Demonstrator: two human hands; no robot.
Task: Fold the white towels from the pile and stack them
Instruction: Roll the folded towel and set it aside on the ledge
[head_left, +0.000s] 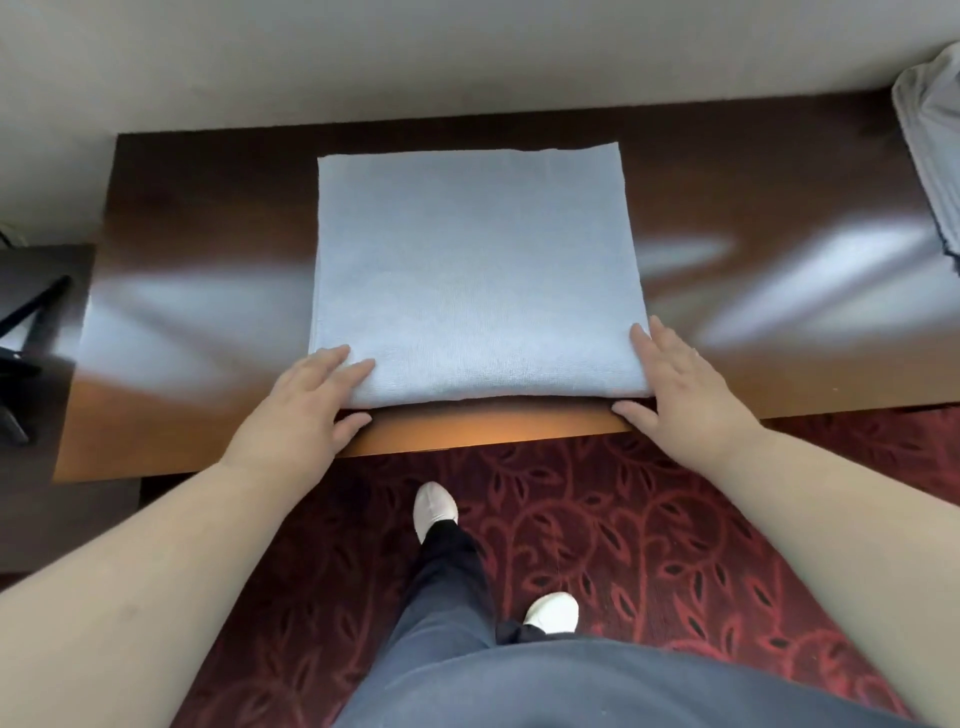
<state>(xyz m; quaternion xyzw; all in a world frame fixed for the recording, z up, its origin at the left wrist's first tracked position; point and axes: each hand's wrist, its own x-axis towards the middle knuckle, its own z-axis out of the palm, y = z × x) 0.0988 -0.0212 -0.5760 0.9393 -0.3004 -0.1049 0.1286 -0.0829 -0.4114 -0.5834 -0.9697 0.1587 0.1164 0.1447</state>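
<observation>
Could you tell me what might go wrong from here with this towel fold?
1. The pale, square folded cloth towel lies with its near fold close to the front edge of the glossy dark wooden table; a pull toward the body could drag it off onto the red patterned carpet.
2. The left hand and right hand touch only the near corners, so the far layers may shift unevenly.

The person wears dark trousers (447, 587), white shoes (435, 506) and bare forearms (171, 561).
</observation>
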